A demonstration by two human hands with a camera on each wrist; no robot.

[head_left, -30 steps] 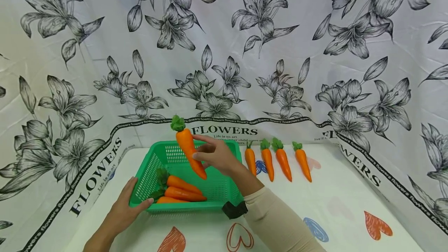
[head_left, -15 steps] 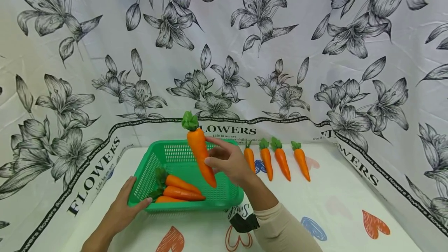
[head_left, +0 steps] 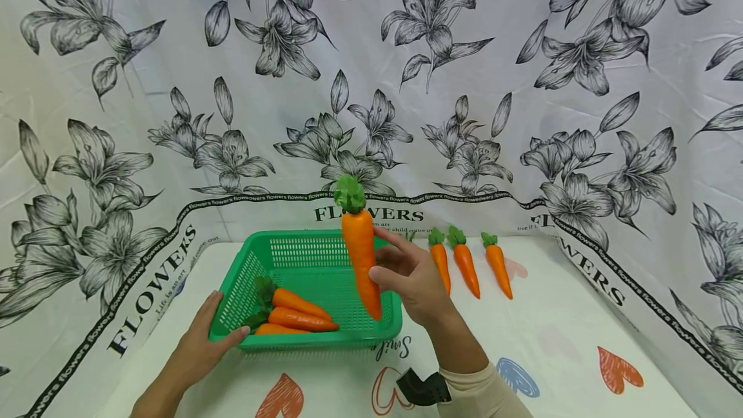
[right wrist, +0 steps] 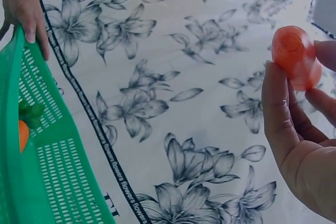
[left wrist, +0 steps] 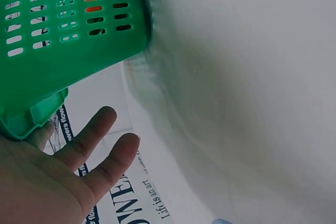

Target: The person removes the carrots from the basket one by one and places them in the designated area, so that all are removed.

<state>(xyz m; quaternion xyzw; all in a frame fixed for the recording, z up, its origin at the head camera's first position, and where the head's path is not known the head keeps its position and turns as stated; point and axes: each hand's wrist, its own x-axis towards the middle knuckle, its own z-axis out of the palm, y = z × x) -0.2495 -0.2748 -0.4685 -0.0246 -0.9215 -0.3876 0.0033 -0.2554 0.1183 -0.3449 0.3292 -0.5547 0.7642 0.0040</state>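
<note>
My right hand pinches an orange carrot with a green leafy top, held upright and slightly tilted above the right part of a green plastic basket. In the right wrist view, the carrot shows nearly end-on between thumb and fingers. My left hand rests at the basket's front left corner, thumb on the rim. The left wrist view shows that hand with straight, spread fingers beside the basket wall. Three carrots lie in the basket's left part, their tops toward the left.
On the white table, printed with hearts, three carrots lie in a row right of the basket. A leaf tip shows behind my right hand; the rest there is hidden. A flower-print cloth hangs behind.
My right hand has moved to the right and slightly toward me with the carrot, which now stands more upright. The left hand and the carrots in the basket stay in place.
</note>
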